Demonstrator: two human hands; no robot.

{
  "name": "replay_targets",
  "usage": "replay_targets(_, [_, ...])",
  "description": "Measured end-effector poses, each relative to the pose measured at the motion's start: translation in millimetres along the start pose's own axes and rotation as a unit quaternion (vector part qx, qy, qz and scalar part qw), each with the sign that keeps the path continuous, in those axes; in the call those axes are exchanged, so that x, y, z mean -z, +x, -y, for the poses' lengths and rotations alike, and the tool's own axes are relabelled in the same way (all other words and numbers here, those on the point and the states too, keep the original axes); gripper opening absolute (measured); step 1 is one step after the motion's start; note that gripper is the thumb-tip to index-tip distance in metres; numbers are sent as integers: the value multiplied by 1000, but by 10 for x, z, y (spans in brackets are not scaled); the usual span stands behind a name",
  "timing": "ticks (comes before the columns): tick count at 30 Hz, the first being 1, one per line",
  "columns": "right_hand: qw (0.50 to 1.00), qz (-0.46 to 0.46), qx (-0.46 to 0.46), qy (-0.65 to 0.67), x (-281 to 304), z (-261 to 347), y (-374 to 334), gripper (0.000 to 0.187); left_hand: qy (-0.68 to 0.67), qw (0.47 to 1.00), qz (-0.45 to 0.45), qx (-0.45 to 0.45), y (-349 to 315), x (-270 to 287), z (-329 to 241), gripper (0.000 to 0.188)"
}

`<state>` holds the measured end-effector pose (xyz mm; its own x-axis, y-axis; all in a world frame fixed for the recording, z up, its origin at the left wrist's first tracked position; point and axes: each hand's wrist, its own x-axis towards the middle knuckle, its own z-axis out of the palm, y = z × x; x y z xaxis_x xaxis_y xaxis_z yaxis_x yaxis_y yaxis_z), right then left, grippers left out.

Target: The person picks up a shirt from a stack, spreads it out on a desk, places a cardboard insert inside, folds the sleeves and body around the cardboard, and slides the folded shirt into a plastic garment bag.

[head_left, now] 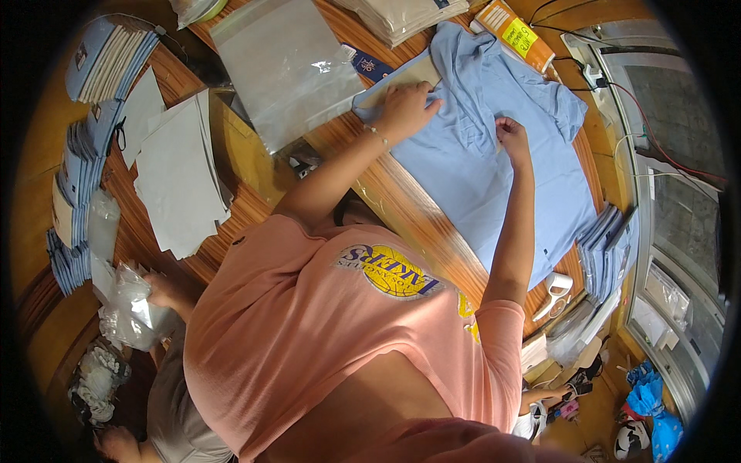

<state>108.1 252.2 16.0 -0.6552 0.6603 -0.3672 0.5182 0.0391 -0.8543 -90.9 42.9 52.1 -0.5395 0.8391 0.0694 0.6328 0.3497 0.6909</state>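
A light blue shirt is spread over the striped wooden table in front of me, its upper part bunched in loose folds. A tan card shows at the shirt's left edge, partly covered by cloth. My left hand rests there with its fingers spread, touching the card and the fabric beside it. Over the middle of the shirt, my right hand is closed, its fingertips pinching a fold of the cloth. A small dark mark sits near the shirt's lower edge.
Clear plastic bags lie left of the shirt, white paper sheets farther left. Folded blue garments are stacked at far left and right. A white-handled tool lies at the right edge. Another person's hand holds plastic at lower left.
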Motion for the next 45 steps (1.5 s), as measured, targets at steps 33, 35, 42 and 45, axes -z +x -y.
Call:
replay_targets(33, [932, -334, 73, -118, -210, 909, 624, 26, 129, 970, -94, -182, 324, -200, 258, 19])
replay_targets(35, [887, -423, 98, 159, 559, 715, 257, 33, 142, 969, -88, -184, 331, -249, 175, 21])
replay_targets(42, [950, -255, 23, -178, -17, -177, -2076, 30, 151, 962, -64, -219, 385, -221, 234, 20])
replay_targets(45, [936, -182, 58, -295, -437, -173, -2477, 27, 151, 960, -3, -235, 528, -169, 119, 19])
